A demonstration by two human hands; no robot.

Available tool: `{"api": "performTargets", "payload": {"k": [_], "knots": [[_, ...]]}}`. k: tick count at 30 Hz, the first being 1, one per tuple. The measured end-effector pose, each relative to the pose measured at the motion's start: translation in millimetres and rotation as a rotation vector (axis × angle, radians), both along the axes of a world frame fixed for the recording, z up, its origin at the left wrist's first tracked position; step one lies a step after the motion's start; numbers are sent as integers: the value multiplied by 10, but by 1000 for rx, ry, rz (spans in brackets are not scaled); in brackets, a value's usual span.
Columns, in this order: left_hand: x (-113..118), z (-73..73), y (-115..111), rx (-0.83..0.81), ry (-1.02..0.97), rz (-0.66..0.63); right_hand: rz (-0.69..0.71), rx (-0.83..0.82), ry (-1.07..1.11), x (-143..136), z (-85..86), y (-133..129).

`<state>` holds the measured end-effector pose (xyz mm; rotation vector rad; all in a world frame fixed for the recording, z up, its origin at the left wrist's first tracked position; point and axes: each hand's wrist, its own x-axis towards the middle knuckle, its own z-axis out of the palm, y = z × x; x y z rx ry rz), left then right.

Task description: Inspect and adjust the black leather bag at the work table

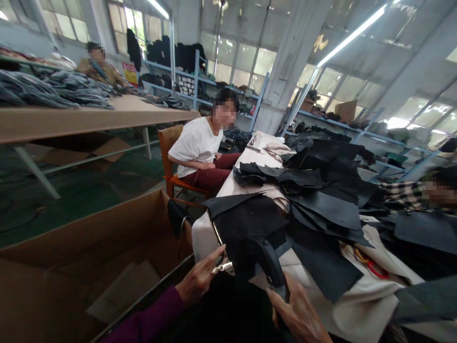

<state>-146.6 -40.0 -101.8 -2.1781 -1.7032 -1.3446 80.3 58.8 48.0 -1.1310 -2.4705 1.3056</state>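
Observation:
A black leather-like piece (246,219) with a gold metal zipper along its left edge lies at the near end of the table. My left hand (198,281) is at that edge, its index finger stretched along the zipper and its other fingers curled and partly hidden. A shiny metal zipper pull (222,268) shows beside the fingers. My right hand (298,305) is wrapped round a thick, curved black handle (272,262), thumb on the near side. What the handle's lower end joins is hidden in the dark area below.
Stacked black panels (321,205) cover the table's middle and right. Red-handled scissors (371,264) seem to lie on pale cloth. A large cardboard box (143,224) stands at left. One person in a white shirt (198,145) sits beyond; others sit farther left and at right.

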Motion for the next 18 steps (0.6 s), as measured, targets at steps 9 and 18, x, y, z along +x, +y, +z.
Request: {"api": "performTargets", "payload": {"k": [9,18], "knots": [[150,295,60,-16,-806,257,-6,26,-16,-226,195,-52],[-532,411,492,62,-376,602,24,74,-28,-326,204,-36]]}}
